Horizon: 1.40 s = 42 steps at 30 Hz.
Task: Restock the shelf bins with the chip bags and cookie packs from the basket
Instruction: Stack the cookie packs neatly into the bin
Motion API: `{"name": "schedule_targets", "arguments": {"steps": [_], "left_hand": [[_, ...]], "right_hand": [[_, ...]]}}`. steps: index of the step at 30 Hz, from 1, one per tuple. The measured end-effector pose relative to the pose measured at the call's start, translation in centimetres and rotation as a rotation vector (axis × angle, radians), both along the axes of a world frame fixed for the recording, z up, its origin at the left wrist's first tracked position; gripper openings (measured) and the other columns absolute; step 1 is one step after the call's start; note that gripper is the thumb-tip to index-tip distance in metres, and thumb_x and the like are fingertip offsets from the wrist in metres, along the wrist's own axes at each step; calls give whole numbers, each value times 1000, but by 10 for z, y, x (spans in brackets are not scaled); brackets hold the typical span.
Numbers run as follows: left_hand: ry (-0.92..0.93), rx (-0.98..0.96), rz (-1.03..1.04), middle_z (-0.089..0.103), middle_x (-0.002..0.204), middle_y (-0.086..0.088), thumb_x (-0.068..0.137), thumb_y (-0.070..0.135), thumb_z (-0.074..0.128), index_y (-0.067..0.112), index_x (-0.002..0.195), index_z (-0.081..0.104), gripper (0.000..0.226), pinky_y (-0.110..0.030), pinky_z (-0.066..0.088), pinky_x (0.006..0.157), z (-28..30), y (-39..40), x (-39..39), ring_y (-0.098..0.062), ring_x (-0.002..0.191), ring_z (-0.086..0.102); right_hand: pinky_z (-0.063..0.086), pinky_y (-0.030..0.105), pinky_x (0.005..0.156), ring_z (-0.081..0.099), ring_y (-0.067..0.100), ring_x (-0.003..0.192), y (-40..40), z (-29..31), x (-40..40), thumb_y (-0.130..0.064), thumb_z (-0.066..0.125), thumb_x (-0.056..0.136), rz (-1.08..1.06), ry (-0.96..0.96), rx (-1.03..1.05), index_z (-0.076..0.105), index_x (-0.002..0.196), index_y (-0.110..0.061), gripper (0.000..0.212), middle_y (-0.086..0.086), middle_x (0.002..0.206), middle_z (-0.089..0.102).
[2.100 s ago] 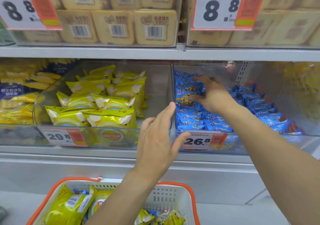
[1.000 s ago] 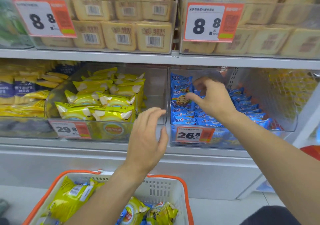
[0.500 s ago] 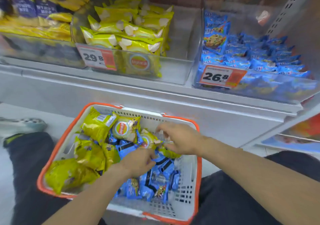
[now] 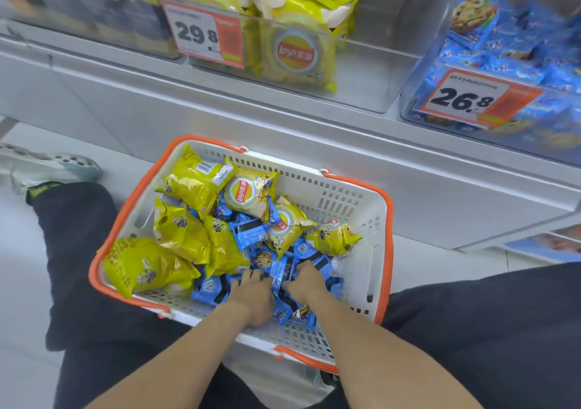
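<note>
A white basket with orange rim [image 4: 375, 251] sits on the floor between my knees. Yellow chip bags [image 4: 147, 265] fill its left and far side, and blue cookie packs [image 4: 248, 232] lie heaped in the middle and near side. My left hand [image 4: 253, 298] and my right hand [image 4: 306, 284] are side by side, both dug into the blue cookie packs with fingers curled down around them; the fingertips are hidden. Above, the clear chip bin [image 4: 298, 53] holds yellow bags, and the cookie bin [image 4: 503, 59] to its right holds blue packs.
A grey shelf ledge [image 4: 283, 119] runs just behind the basket. Price tags 29.8 [image 4: 201, 33] and 26.8 [image 4: 465, 99] hang on the bin fronts. My legs in dark trousers flank the basket, with a pale shoe [image 4: 47, 166] at the left.
Both hands left the shelf bins and came down into the basket. In the last half second they moved nearer me and sank into the blue cookie packs.
</note>
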<state>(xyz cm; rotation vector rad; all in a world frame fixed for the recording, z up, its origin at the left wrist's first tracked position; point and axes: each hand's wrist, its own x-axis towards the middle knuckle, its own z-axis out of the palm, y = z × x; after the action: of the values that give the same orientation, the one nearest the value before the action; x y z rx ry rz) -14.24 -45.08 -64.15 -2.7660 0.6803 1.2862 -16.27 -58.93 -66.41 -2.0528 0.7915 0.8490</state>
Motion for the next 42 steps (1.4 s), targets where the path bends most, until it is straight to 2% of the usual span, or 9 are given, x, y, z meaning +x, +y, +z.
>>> {"name": "schedule_targets", "arguments": {"steps": [7,14,17,20,23,26,29,35,42], "left_hand": [[66,-52,93,23,155,-4,98,42,47,20,148,37,55,-50,16,118,-1,2,4,-30,146,11],[18,-178,345,45,136,-1,96,40,52,23,125,56,33,-42,23,110,10,2,4,-24,136,25],[2,-286,418,58,114,-1,94,43,58,23,108,63,25,-38,39,103,27,0,10,-19,113,47],[352,-629,876,72,94,-4,89,41,69,12,108,59,36,-40,56,85,63,-4,24,-19,82,69],[685,-910,1238,74,102,-20,89,43,68,17,114,56,38,-43,56,94,96,-10,38,-30,94,73],[708,-1104,1405,69,113,-26,90,35,67,10,120,55,42,-44,56,91,119,-21,49,-35,95,72],[513,-1172,1378,60,121,-17,91,11,69,5,130,48,45,-43,60,83,135,-31,56,-25,89,72],[354,-1243,1056,73,109,-13,92,3,65,9,128,52,39,-33,60,77,162,-44,63,-27,96,72],[165,-1298,744,75,105,-7,92,-1,64,11,119,58,30,-31,57,81,190,-69,72,-25,97,72]], "right_hand": [[37,28,53,44,15,54,1,-15,6,-34,81,80,-183,29,61,38,60,-14,52,3,61,42],[29,25,45,36,14,49,-17,33,26,-25,78,74,345,152,-67,40,55,-14,44,1,56,39],[44,33,59,48,21,67,-32,72,42,-20,77,77,510,60,-119,59,75,-5,23,13,78,56],[52,47,81,54,28,80,-45,99,54,-15,79,75,512,-148,-105,61,105,5,41,26,112,62],[52,35,81,59,17,92,-59,130,61,-20,82,71,575,-371,-99,58,96,-18,34,0,104,64],[49,25,82,59,8,93,-73,163,67,-29,86,69,679,-500,-60,62,98,-25,38,-12,99,63],[44,12,78,58,1,93,-89,194,69,-32,90,66,711,-588,0,68,103,-27,44,-15,101,65],[52,27,77,63,2,96,-126,220,62,-23,89,71,386,-753,84,71,103,-29,37,-18,103,68],[57,34,75,66,10,84,-149,245,54,-21,86,75,354,-778,129,71,107,-30,36,-16,99,71]]}}
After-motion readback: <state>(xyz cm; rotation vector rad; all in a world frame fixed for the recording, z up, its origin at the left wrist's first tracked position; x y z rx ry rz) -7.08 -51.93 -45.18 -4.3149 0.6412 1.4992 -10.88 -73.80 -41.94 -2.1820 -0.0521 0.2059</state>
